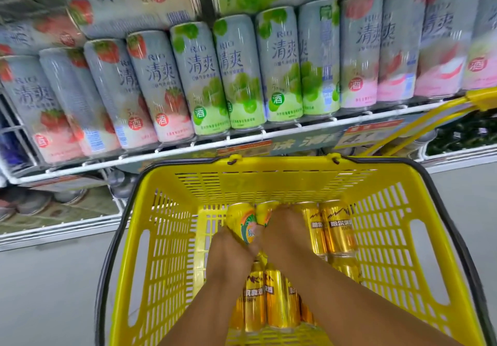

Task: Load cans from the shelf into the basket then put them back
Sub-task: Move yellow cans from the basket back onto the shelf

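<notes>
A yellow plastic basket (166, 238) stands below the shelf with several gold cans (337, 227) lying on its floor. Both my hands reach down inside it. My left hand (231, 251) grips a yellow can with an orange and green label (242, 220), tilted at the far end of the basket. My right hand (285, 227) is closed over a second yellow can (265, 212) right beside the first; most of that can is hidden under my fingers. More gold cans (265, 297) lie between my forearms at the near end.
A white wire shelf (242, 141) above the basket holds rows of tall pale cans with strawberry, green grape (209, 82) and pink labels. Yellow basket handles (419, 119) rise at the right. Lower shelves with can tops sit at the left. Grey floor lies on both sides.
</notes>
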The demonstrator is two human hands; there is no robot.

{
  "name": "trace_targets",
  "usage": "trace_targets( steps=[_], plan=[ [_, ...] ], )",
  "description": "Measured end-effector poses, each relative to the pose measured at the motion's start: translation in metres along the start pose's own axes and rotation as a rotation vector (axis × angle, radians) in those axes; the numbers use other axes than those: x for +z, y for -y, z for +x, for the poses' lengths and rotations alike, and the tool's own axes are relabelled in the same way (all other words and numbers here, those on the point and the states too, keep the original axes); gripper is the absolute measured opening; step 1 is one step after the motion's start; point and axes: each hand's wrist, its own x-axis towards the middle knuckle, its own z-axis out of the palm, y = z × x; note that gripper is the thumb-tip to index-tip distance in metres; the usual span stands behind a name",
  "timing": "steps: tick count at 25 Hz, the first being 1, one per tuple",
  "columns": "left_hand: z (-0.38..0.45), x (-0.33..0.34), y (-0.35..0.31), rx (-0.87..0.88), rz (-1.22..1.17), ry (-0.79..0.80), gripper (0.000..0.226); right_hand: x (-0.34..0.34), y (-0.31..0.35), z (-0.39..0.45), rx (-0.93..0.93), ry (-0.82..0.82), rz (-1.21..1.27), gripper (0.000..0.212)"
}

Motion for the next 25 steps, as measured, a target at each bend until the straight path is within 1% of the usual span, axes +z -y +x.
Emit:
trace_targets(
  steps=[1,4,7,10,12,13,17,20,23,25],
  plan=[
    [0.001,-0.004,0.000,-0.027,-0.021,0.017,0.050,0.002,-0.001,0.004,0.020,0.031,0.066,0.063],
    [0.002,-0.016,0.004,-0.053,-0.062,0.039,0.048,0.002,-0.009,0.008,0.060,0.092,0.209,0.064],
    [-0.010,-0.033,-0.003,-0.067,-0.075,0.035,0.044,-0.006,-0.009,0.000,0.033,0.057,0.291,0.054],
    [-0.034,-0.058,-0.018,-0.038,-0.175,0.041,0.032,-0.028,-0.006,-0.021,-0.006,0.010,0.423,0.041],
    [-0.056,-0.075,-0.029,-0.023,-0.238,0.034,0.022,-0.052,-0.003,-0.042,-0.049,-0.016,0.478,0.036],
    [-0.066,-0.085,-0.036,-0.022,-0.260,0.024,0.021,-0.065,-0.001,-0.054,-0.066,-0.022,0.492,0.035],
    [-0.117,-0.137,-0.073,-0.070,-0.289,0.008,0.028,-0.120,0.014,-0.109,-0.135,-0.009,0.549,0.035],
    [-0.153,-0.179,-0.100,-0.001,-0.345,-0.032,0.027,-0.172,0.030,-0.151,-0.206,-0.019,0.595,0.034],
    [-0.189,-0.221,-0.124,0.057,-0.370,-0.088,0.032,-0.221,0.040,-0.188,-0.275,-0.021,0.662,0.032],
    [-0.219,-0.249,-0.138,0.063,-0.382,-0.120,0.034,-0.255,0.044,-0.214,-0.314,-0.020,0.688,0.030]
  ],
)
